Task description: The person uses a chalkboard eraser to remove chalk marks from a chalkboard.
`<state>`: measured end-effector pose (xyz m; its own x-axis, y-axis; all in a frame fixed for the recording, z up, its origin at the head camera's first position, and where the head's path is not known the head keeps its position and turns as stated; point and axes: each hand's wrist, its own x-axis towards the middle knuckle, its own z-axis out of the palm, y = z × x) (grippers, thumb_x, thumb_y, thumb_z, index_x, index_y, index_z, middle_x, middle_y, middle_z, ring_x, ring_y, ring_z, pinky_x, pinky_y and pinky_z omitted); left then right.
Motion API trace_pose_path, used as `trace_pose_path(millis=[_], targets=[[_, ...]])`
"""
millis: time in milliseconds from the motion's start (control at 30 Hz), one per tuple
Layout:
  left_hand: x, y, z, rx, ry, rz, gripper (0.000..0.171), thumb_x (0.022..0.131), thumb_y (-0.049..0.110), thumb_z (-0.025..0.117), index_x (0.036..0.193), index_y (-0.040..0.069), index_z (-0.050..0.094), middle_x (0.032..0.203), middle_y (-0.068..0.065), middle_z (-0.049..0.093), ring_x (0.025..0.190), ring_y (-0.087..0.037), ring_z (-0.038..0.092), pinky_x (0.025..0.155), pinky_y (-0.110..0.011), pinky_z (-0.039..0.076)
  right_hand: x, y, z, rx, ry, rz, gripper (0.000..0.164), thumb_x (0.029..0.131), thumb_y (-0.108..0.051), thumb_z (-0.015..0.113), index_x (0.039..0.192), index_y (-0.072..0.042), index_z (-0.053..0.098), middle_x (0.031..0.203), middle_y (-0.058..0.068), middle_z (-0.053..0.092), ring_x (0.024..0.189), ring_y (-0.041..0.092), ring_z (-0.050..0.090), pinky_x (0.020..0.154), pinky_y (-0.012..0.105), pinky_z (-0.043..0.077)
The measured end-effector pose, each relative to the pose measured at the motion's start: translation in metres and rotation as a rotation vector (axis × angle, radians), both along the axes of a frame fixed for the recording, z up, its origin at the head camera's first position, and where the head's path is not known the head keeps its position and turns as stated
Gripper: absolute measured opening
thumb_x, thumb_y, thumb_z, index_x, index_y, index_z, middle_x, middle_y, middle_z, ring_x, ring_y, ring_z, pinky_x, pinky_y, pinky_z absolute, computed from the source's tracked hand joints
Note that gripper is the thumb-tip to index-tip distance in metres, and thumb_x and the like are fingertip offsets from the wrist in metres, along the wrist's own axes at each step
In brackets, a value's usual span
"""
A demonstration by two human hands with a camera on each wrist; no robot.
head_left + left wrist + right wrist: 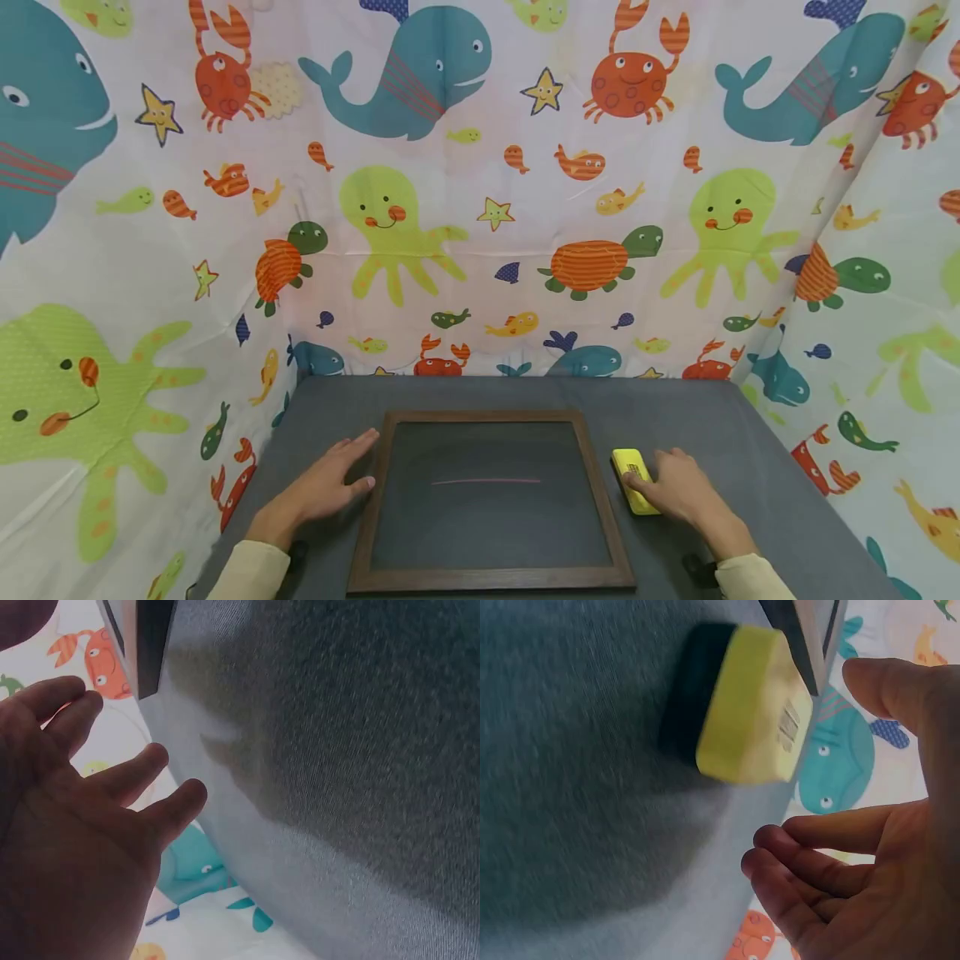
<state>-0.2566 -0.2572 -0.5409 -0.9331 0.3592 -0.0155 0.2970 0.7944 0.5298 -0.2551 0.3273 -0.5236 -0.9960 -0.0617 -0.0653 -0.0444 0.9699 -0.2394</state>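
A small chalkboard [487,529] in a brown wooden frame lies on the grey table, with one thin pinkish line [486,481] drawn across its middle. Beside the frame's left edge is my left hand [327,482], its fingers spread and nothing in them; in the left wrist view the hand [79,817] hovers over the table edge side. To the board's right lies a yellow eraser [628,462] with a dark base, also plain in the right wrist view [739,705]. My right hand [684,485] is just right of it, thumb over its edge in the head view, fingers apart from it in the wrist view.
The grey table [645,404] runs back to a white curtain [465,275] printed with sea animals, which also hangs along the left and right sides. A dark band shows at each wrist beside the light sleeves [251,569].
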Motion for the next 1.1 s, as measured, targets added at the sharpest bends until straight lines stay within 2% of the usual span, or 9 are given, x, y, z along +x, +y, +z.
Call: trace_pose_path(millis=[133,233,467,600,767,1100], targets=[[0.000,0.003,-0.004,-0.015,-0.020,0.001,0.073,0.097,0.033,0.066,0.160,0.021,0.030,0.165,-0.002,0.029,0.149,-0.048,0.023,0.111,-0.074,0.024,0.001,-0.007,-0.005,-0.015,-0.002,-0.006,0.085,0.086,-0.061,0.067,0.124,0.015,0.059,0.103,0.022,0.061,0.093,0.035,0.057,0.078,0.056,0.050],[0.000,0.006,-0.008,-0.023,-0.032,-0.001,0.072,0.097,0.033,0.067,0.159,0.020,0.032,0.165,-0.001,0.031,0.149,-0.047,0.024,0.110,-0.074,0.025,0.002,-0.010,-0.010,-0.029,-0.011,-0.012,0.085,0.086,-0.062,0.067,0.125,0.014,0.059,0.098,0.016,0.059,0.088,0.030,0.054,0.070,0.049,0.048],[-0.002,0.009,-0.015,-0.041,-0.077,0.001,0.073,0.096,0.031,0.067,0.159,0.023,0.031,0.165,0.002,0.030,0.151,-0.045,0.022,0.112,-0.072,0.024,0.002,-0.015,-0.021,-0.041,-0.005,-0.035,0.087,0.085,-0.063,0.068,0.125,0.014,0.058,0.096,0.016,0.056,0.084,0.028,0.051,0.066,0.044,0.046],[-0.005,0.010,-0.018,-0.047,-0.078,-0.006,0.073,0.095,0.031,0.068,0.159,0.022,0.033,0.165,0.003,0.029,0.151,-0.046,0.022,0.112,-0.072,0.024,0.001,-0.017,-0.022,-0.061,-0.002,-0.051,0.079,0.086,-0.055,0.072,0.122,0.014,0.059,0.094,0.016,0.055,0.081,0.028,0.051,0.066,0.044,0.046],[-0.003,0.010,-0.019,-0.058,-0.065,-0.018,0.074,0.095,0.029,0.069,0.158,0.020,0.034,0.166,0.003,0.027,0.150,-0.047,0.023,0.111,-0.074,0.024,0.000,-0.019,-0.023,-0.068,0.007,-0.066,0.068,0.087,-0.045,0.074,0.118,0.014,0.061,0.089,0.013,0.053,0.079,0.026,0.049,0.062,0.041,0.044],[-0.004,0.010,-0.021,-0.061,-0.056,-0.034,0.073,0.095,0.028,0.069,0.158,0.018,0.034,0.166,0.002,0.026,0.150,-0.048,0.022,0.112,-0.074,0.022,-0.001,-0.021,-0.025,-0.048,0.037,-0.085,0.060,0.086,-0.043,0.075,0.111,0.011,0.064,0.085,0.012,0.055,0.079,0.026,0.049,0.061,0.042,0.045]])
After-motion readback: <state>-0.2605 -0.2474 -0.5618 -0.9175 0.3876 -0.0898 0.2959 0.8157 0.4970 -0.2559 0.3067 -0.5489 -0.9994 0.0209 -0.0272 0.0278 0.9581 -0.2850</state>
